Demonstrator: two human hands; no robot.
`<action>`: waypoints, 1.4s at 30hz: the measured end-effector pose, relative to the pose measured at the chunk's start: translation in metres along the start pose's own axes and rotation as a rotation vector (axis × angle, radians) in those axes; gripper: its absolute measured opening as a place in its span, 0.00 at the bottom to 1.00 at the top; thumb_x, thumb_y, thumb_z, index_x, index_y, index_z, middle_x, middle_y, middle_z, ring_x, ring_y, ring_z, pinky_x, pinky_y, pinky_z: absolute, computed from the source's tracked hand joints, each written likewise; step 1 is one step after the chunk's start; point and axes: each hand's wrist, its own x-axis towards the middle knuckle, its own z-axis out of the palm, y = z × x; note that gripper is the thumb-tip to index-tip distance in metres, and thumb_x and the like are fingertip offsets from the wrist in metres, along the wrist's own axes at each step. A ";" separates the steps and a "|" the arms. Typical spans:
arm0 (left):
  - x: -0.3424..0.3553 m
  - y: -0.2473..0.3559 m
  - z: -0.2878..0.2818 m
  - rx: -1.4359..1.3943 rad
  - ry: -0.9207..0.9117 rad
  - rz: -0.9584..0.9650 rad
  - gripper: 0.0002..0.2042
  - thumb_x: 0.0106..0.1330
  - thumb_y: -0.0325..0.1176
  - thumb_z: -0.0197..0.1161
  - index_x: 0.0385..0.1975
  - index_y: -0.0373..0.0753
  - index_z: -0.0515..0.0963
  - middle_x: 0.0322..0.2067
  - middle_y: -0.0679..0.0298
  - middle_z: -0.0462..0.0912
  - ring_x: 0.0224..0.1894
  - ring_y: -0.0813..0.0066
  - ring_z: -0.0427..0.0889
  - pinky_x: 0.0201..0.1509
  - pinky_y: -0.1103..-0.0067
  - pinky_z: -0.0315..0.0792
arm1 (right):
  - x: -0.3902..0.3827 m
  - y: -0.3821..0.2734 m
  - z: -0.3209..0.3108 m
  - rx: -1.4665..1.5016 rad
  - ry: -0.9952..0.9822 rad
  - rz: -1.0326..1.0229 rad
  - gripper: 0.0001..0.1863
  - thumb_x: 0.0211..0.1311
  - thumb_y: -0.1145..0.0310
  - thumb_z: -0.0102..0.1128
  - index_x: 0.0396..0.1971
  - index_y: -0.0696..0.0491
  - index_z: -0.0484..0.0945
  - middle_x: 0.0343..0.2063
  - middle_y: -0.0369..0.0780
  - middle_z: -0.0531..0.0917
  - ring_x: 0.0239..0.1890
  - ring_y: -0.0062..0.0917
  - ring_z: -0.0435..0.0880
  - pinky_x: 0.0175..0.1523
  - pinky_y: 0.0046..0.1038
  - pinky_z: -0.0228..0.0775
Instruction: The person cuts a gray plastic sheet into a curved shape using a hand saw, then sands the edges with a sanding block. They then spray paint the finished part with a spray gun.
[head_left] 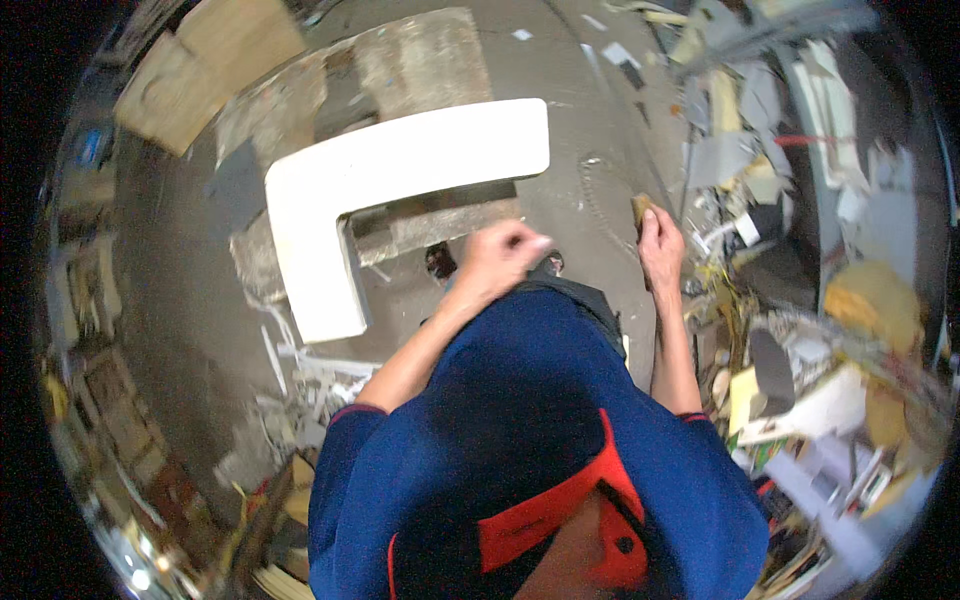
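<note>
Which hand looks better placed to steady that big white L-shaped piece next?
Probably the person's left hand: it is nearer the white L-shaped piece, though blur hides whether it holds anything. The right hand is farther off to the right and grips a small tan object.

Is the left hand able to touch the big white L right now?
Probably yes: the left hand looks near the white L, and nothing seems to stand between them, though one view makes depth hard to judge.
</note>
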 end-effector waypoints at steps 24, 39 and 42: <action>0.117 0.093 0.229 -0.327 -0.472 0.066 0.22 0.78 0.45 0.49 0.29 0.34 0.79 0.21 0.65 0.82 0.25 0.76 0.79 0.33 0.73 0.73 | 0.127 0.087 -0.130 0.557 -0.833 0.080 0.32 0.58 0.69 0.75 0.60 0.60 0.69 0.38 0.34 0.80 0.41 0.17 0.78 0.47 0.20 0.71; 0.156 0.050 0.226 0.081 0.085 0.175 0.22 0.70 0.49 0.58 0.28 0.32 0.80 0.25 0.44 0.80 0.27 0.46 0.79 0.34 0.57 0.70 | 0.252 0.134 -0.161 0.275 -0.658 0.094 0.23 0.63 0.76 0.65 0.58 0.59 0.72 0.33 0.35 0.80 0.27 0.15 0.75 0.31 0.21 0.70; 0.160 0.029 0.247 0.176 0.086 -0.151 0.27 0.73 0.55 0.53 0.28 0.33 0.82 0.28 0.43 0.82 0.32 0.47 0.82 0.39 0.57 0.73 | 0.266 0.152 -0.190 0.279 -0.496 0.146 0.28 0.68 0.69 0.61 0.66 0.52 0.66 0.34 0.38 0.82 0.26 0.16 0.77 0.25 0.21 0.71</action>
